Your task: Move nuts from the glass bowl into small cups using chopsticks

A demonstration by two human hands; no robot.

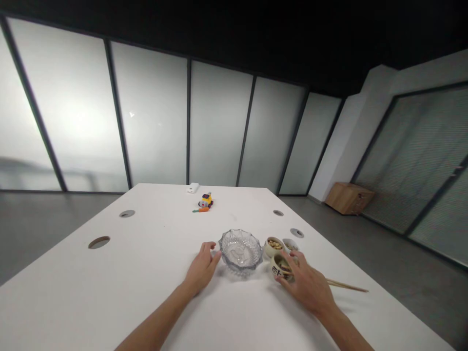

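Observation:
A clear glass bowl (241,251) with a scalloped rim stands on the white table, and nothing shows inside it. My left hand (203,268) is at its left side, thumb and fingers apart, fingertips close to the rim. My right hand (309,285) is around a small cream bowl (277,269) with black markings, thumb at the front and fingers over the far side. Dark pieces show in that bowl. A pair of chopsticks (347,285) sticks out to the right from behind my right hand; their other ends are mostly hidden.
Behind the cream bowl stand a small bowl of pale nuts or beans (274,244) and a white dish (290,243). Farther back lie a yellow toy vehicle (205,200), an orange-handled screwdriver-like tool (202,210) and a white power strip (192,188). Round holes (99,242) pierce the table (146,273).

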